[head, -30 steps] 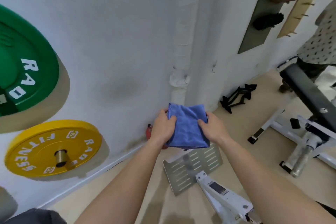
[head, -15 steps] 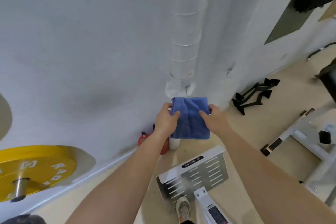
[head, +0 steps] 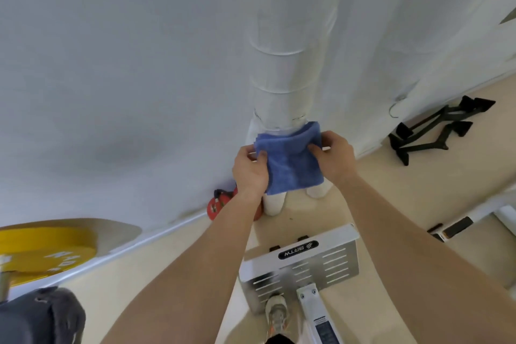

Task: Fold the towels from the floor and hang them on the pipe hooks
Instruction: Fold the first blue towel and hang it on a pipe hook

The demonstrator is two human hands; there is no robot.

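Folded blue towel (head: 291, 163) at frame centre against white pipe (head: 282, 72), left hand (head: 250, 170) pinching its left edge, right hand (head: 333, 155) gripping its upper right corner

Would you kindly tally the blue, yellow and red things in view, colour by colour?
Blue: 1, the towel
Yellow: 1, the plate
Red: 1, a round item, partly hidden
Total: 3

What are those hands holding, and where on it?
A folded blue towel: the left hand pinches its left edge, the right hand its upper right edge.
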